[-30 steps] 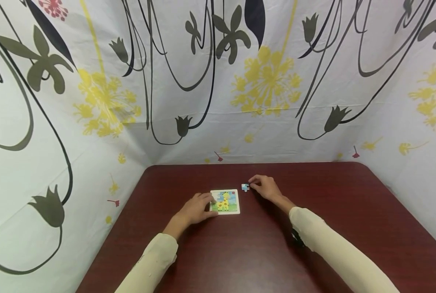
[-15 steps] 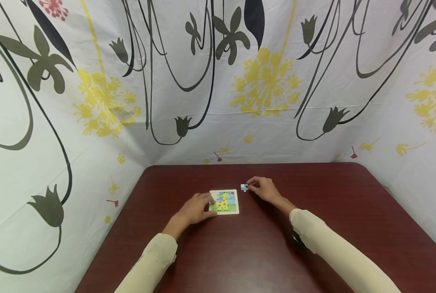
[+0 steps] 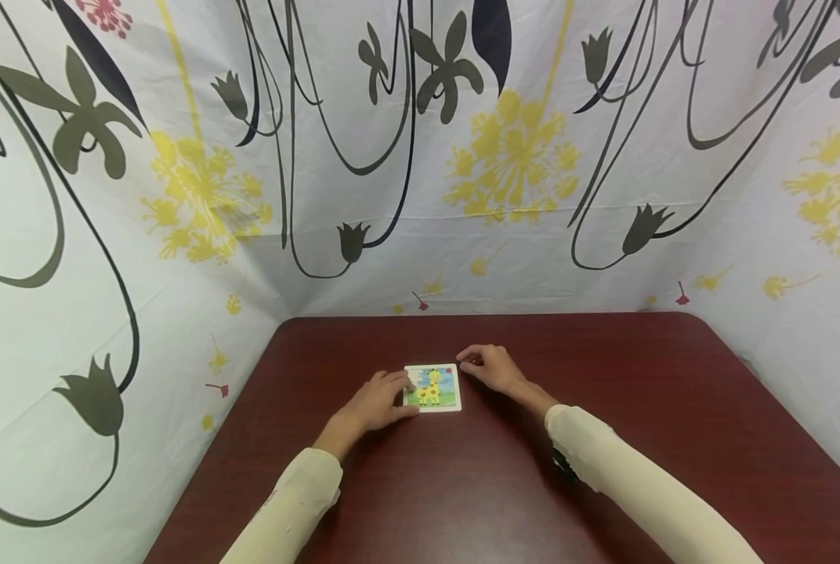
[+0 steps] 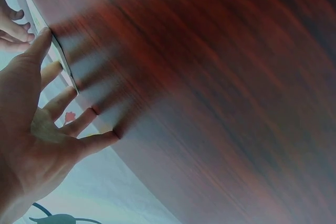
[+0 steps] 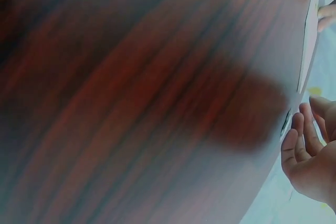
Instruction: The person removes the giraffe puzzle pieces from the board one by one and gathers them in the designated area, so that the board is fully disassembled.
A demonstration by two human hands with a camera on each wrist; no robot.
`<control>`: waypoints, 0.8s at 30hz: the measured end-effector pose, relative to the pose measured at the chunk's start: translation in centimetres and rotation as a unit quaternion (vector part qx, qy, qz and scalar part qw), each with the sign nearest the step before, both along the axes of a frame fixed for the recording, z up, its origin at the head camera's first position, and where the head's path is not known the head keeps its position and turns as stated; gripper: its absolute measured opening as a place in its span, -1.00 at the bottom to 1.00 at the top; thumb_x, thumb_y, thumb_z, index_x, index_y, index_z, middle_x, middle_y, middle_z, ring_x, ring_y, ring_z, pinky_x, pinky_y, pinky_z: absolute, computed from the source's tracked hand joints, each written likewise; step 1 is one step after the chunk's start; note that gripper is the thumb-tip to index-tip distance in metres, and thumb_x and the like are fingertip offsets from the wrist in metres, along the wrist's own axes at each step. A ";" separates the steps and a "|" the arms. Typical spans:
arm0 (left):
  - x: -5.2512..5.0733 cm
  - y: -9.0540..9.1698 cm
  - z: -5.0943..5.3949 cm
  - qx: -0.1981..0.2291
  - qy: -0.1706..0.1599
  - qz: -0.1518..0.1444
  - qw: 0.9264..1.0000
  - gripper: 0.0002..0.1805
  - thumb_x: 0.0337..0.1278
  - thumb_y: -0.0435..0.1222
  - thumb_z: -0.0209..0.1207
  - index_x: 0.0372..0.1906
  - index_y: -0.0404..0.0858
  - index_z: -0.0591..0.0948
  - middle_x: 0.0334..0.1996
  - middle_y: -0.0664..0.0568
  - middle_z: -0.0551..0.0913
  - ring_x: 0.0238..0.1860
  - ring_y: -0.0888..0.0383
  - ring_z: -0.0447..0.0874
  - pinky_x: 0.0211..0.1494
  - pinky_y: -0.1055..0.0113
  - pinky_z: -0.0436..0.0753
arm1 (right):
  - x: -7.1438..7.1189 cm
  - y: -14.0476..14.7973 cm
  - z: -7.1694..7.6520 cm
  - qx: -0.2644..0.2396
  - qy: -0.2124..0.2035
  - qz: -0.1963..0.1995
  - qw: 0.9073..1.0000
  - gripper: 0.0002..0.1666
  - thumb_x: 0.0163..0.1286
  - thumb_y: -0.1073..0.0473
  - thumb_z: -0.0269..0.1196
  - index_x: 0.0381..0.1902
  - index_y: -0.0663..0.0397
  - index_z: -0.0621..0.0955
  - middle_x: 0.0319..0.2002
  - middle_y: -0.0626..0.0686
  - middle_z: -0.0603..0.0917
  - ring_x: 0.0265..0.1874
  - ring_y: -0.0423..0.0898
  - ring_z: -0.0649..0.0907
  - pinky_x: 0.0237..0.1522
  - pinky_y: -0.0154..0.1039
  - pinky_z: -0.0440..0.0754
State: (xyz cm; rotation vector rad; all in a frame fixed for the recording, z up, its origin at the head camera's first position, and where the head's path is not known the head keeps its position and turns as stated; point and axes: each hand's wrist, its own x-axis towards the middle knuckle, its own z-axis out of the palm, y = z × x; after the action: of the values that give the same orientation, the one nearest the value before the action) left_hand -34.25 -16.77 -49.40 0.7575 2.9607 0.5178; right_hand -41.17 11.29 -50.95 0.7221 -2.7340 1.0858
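Observation:
A small square giraffe jigsaw puzzle [image 3: 434,389] in a white frame lies flat on the table. My left hand [image 3: 378,401] rests at its left side, fingers spread, with the thumb touching the near edge; in the left wrist view, the thumb and forefinger meet the puzzle's edge [image 4: 63,59]. My right hand [image 3: 492,366] hovers by the puzzle's far right corner, fingers bent loosely. In the right wrist view, a thin dark-edged piece [image 5: 286,123] lies on the table close to the right fingertips [image 5: 303,109], apart from the puzzle; the head view hides it behind the hand.
The dark red wooden table [image 3: 448,486] has rounded far corners. A white cloth [image 3: 406,188] printed with grey, yellow and red flowers hangs behind it and along both sides.
My right hand has moved left toward the puzzle's corner, and the blue and white jigsaw piece seen beside its fingertips is now covered in the head view. The left hand stays put.

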 end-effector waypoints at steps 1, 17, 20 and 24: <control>0.0 0.0 0.0 0.000 -0.001 0.000 1.000 -0.55 0.34 0.07 0.32 0.16 -0.08 0.62 0.40 -0.07 0.51 0.36 -0.18 0.41 0.33 -0.26 0.45 | 0.1 -0.3 0.1 -0.001 -0.002 0.002 1.000 -0.81 0.46 0.25 0.36 -0.01 0.15 0.76 -0.15 0.07 0.81 -0.14 0.02 0.77 -0.04 -0.01 0.71; -0.4 0.0 -0.1 -0.013 -0.002 -0.002 1.000 -0.55 0.36 0.10 0.29 0.16 -0.05 0.62 0.36 -0.02 0.54 0.34 -0.16 0.43 0.30 -0.25 0.48 | 0.4 -3.0 0.1 0.003 -0.019 0.037 0.999 -0.80 0.49 0.23 0.34 0.00 0.13 0.76 -0.17 0.05 0.80 -0.18 -0.05 0.76 -0.13 -0.12 0.72; -0.4 -0.1 -0.2 -0.014 -0.002 -0.004 1.000 -0.56 0.36 0.11 0.29 0.15 -0.04 0.62 0.35 -0.02 0.54 0.35 -0.17 0.43 0.28 -0.27 0.48 | 0.5 -3.4 0.1 0.005 -0.023 0.045 0.999 -0.81 0.49 0.23 0.33 0.00 0.12 0.76 -0.17 0.03 0.80 -0.20 -0.08 0.75 -0.14 -0.13 0.71; -0.3 0.0 -0.1 -0.011 -0.004 -0.004 1.000 -0.57 0.37 0.11 0.29 0.15 -0.03 0.62 0.35 -0.02 0.55 0.36 -0.19 0.42 0.28 -0.29 0.47 | 0.5 -4.0 0.0 0.003 -0.028 0.058 0.998 -0.82 0.49 0.24 0.33 -0.01 0.12 0.76 -0.18 0.02 0.79 -0.21 -0.11 0.74 -0.12 -0.13 0.70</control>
State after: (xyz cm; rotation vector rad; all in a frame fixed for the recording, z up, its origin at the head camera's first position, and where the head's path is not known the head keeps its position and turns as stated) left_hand -34.59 -16.78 -49.51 0.7624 2.9498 0.4849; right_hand -40.65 7.29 -50.98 0.8747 -2.7737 1.1368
